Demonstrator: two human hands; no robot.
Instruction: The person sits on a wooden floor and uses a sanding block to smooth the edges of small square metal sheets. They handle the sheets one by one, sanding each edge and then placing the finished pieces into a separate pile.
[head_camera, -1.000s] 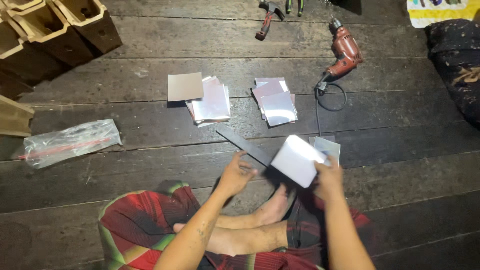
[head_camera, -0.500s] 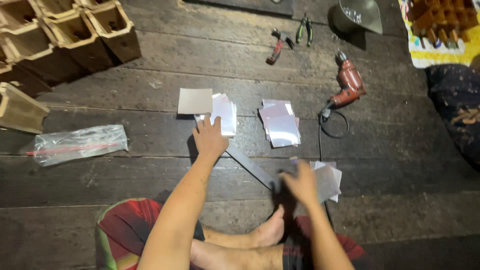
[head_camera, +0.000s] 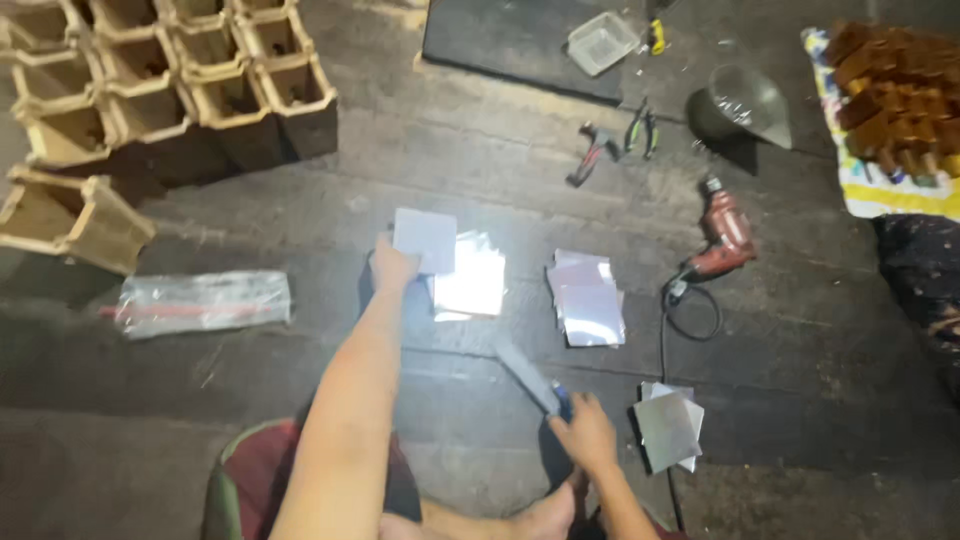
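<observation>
left hand (head_camera: 392, 266) is stretched far forward over the dark plank floor (head_camera: 300, 400), fingers pinched on the near-left edge of a square grey sheet (head_camera: 425, 241), which it holds flat just over the left corner of a shiny stack (head_camera: 470, 286). right hand (head_camera: 587, 432) sits close to the body, fingers curled loosely around the near end of a flat grey bar (head_camera: 528, 377) that lies slantwise on the floor; whether it grips or only rests there i cannot tell. a second stack (head_camera: 587, 299) lies just right of the first, and a few loose sheets (head_camera: 668, 428) beside the right hand. the sheet looks thin, light and fairly stiff, likely slick and perhaps sharp at the rim, so an edge or corner pinch seems the sensible hold. farther off: a red drill (head_camera: 725, 236), pliers (head_camera: 640, 130), wooden boxes (head_camera: 170, 80), a plastic bag (head_camera: 203, 301).
</observation>
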